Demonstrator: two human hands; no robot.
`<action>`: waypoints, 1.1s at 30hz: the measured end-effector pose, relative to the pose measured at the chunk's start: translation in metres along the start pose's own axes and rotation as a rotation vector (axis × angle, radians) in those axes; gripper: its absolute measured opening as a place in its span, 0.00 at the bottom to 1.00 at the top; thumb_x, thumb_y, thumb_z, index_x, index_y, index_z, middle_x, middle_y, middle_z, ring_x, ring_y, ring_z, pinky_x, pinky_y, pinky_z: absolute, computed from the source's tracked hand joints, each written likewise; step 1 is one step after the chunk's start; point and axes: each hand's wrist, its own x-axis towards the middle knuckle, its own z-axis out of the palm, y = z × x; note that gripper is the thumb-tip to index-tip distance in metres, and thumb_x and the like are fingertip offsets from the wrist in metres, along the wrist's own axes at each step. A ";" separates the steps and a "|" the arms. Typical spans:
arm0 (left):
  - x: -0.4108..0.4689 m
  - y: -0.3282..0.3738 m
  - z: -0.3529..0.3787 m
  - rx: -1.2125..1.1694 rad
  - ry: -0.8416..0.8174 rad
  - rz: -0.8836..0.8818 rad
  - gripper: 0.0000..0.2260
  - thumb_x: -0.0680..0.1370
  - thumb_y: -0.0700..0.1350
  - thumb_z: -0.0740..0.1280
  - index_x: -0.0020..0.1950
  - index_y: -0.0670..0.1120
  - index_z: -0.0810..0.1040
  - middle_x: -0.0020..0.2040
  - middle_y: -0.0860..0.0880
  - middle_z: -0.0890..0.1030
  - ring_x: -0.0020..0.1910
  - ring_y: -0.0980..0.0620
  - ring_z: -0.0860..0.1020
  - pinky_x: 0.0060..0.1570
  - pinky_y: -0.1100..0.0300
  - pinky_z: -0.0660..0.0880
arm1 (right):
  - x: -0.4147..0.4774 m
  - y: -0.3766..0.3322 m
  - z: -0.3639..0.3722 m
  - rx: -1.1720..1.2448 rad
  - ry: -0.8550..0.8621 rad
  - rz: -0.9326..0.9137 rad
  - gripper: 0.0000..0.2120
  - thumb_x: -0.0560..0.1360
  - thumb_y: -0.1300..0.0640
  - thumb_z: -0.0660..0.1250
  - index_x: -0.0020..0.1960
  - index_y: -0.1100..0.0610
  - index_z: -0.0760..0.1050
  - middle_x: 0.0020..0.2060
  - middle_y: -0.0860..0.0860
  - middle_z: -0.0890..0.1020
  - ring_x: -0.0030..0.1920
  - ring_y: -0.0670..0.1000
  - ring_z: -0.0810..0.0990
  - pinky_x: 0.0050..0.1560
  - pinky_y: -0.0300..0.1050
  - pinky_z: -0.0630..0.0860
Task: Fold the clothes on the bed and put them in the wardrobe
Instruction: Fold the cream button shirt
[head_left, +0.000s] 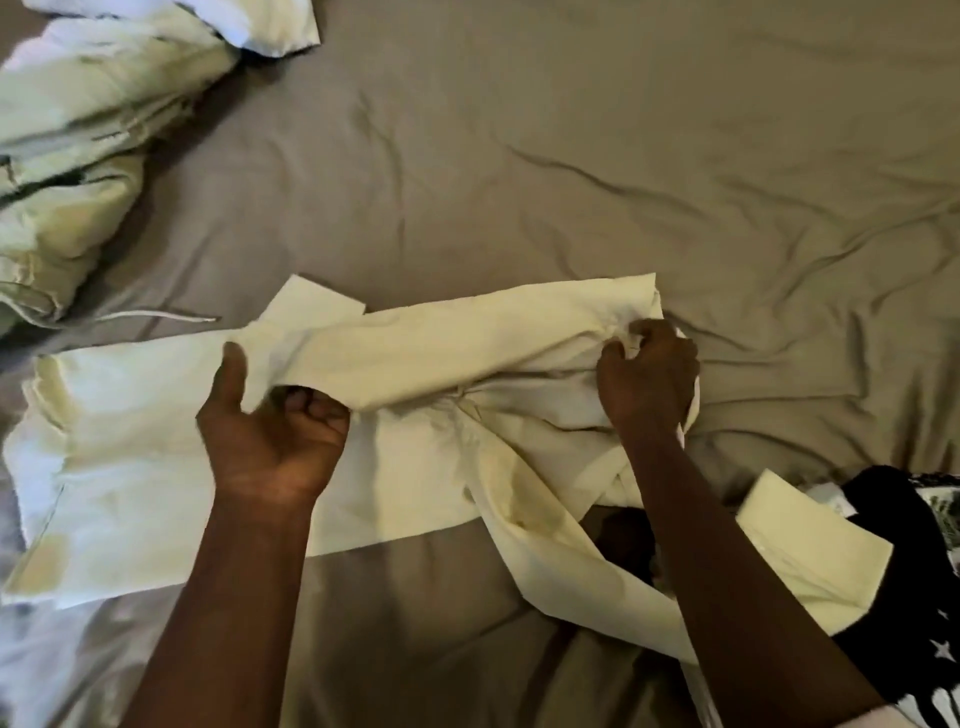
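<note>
A cream long-sleeved shirt (156, 441) lies spread across the near part of the bed. One sleeve is folded across its upper edge, with the cuff sticking out at the upper left. My left hand (270, 431) grips that folded sleeve near its middle, thumb on top and fingers curled under the cloth. My right hand (647, 374) pinches bunched fabric at the shirt's right end, near the shoulder. The other sleeve trails down to the right under my right forearm, and its cuff lies by a dark garment.
A pale green and white pile of clothes (78, 156) sits at the upper left. A black garment with white stars (914, 597) lies at the lower right edge. The wrinkled grey-brown bedsheet (675, 156) covers the rest. No wardrobe is in view.
</note>
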 end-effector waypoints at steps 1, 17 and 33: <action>0.006 0.000 0.002 0.070 0.033 0.052 0.08 0.79 0.51 0.71 0.48 0.46 0.82 0.49 0.50 0.85 0.51 0.50 0.84 0.52 0.57 0.81 | -0.009 -0.006 0.001 -0.007 0.113 -0.060 0.18 0.74 0.52 0.68 0.63 0.53 0.77 0.61 0.57 0.77 0.64 0.61 0.75 0.67 0.56 0.70; -0.043 0.048 -0.016 0.403 0.160 0.647 0.28 0.73 0.45 0.72 0.74 0.46 0.76 0.71 0.48 0.78 0.60 0.53 0.81 0.56 0.51 0.81 | -0.063 -0.012 0.088 -0.255 -0.127 -0.482 0.39 0.80 0.30 0.44 0.84 0.52 0.53 0.84 0.58 0.51 0.84 0.59 0.45 0.81 0.62 0.45; -0.026 0.067 -0.037 -0.027 0.141 0.346 0.05 0.77 0.42 0.67 0.53 0.47 0.78 0.54 0.49 0.80 0.56 0.44 0.82 0.53 0.46 0.82 | -0.140 -0.022 0.080 -0.233 0.125 -0.738 0.10 0.70 0.50 0.72 0.44 0.55 0.75 0.40 0.50 0.76 0.44 0.56 0.76 0.52 0.55 0.70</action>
